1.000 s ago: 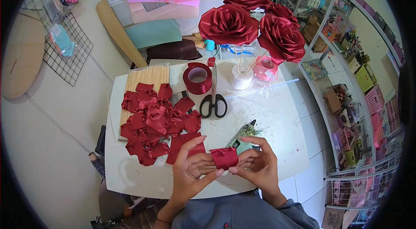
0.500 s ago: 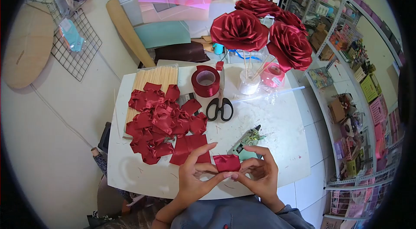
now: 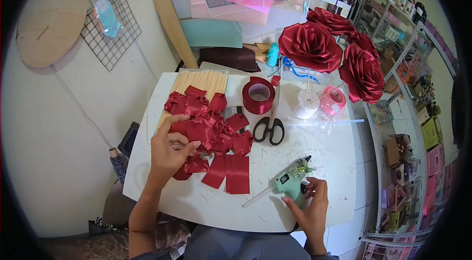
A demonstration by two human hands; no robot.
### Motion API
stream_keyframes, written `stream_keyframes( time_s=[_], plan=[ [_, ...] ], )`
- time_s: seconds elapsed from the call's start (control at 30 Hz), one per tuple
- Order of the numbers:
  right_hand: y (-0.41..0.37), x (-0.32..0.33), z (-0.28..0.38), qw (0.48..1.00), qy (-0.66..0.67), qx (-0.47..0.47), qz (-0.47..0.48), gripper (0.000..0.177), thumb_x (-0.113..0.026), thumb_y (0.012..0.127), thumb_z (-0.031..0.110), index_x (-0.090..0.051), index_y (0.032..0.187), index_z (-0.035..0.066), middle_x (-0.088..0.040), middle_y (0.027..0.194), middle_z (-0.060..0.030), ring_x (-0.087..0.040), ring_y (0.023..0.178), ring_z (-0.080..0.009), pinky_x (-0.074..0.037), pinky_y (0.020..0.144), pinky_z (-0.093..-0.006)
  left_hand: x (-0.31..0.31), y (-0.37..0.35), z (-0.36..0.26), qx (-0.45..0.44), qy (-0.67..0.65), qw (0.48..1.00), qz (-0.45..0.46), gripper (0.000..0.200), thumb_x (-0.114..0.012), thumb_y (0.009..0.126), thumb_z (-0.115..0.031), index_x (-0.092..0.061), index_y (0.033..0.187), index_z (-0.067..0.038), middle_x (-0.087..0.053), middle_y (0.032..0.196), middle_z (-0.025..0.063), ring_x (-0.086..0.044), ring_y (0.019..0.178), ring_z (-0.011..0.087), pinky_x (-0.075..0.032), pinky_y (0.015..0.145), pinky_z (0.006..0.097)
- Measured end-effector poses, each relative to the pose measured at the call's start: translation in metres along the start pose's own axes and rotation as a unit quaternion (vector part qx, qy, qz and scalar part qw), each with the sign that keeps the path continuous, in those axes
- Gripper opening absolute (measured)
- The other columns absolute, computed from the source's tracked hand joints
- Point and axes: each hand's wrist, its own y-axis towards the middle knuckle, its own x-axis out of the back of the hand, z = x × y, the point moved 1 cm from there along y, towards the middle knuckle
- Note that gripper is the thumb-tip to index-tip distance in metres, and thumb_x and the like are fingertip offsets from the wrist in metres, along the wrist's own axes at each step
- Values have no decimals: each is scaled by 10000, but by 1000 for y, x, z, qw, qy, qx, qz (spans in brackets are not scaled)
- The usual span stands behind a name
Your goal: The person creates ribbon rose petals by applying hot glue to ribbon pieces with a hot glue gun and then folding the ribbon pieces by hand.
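My left hand [image 3: 169, 154] is over the left edge of a pile of folded red satin ribbon petals [image 3: 209, 125], thumb and forefinger apart. Whether its fingertips touch a petal is hard to make out. Beside the pile's near side lie flat red ribbon pieces [image 3: 237, 174]. On the right, my right hand [image 3: 312, 211] is at the handle of a mint-green glue gun [image 3: 292, 186], its thumb and fingers spread on either side. A clear glue stick [image 3: 258, 197] sticks out of the gun's back end, and its dark nozzle points away from me.
Black-handled scissors [image 3: 269, 130] lie below a roll of red ribbon [image 3: 258, 95]. Bamboo sticks [image 3: 201, 83] lie under the pile. Large red ribbon roses [image 3: 310, 47] stand at the back right, near a pink roll [image 3: 333, 101]. Shelves [image 3: 408, 161] line the right side.
My hands have parted; the red ribbon piece they held together is no longer between them. The left went to the pile, the right to the glue gun. The view has shifted.
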Motion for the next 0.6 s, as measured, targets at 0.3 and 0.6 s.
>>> stream_keyframes(
  time_s=[0.3, 0.6],
  plan=[
    [-5, -2, -3, 999, -33, -41, 11, 663, -751, 586, 198, -359, 1049, -71, -389, 844, -135, -429, 690, -226, -402, 613, -323, 2, 21, 11, -28, 182, 982, 37, 564, -671, 651, 18, -399, 1139, -51, -550, 640, 58, -527, 567, 73, -436, 525, 186],
    [-4, -1, -13, 1000, 5, -20, 8, 472, -702, 592, 106, -475, 976, -50, -535, 782, -141, -548, 651, -212, -463, 566, -285, 0, 30, 3, -156, 281, 942, -101, 488, -760, 464, -64, -546, 902, -80, -480, 877, 51, -448, 845, 223, -414, 719, 321]
  ],
)
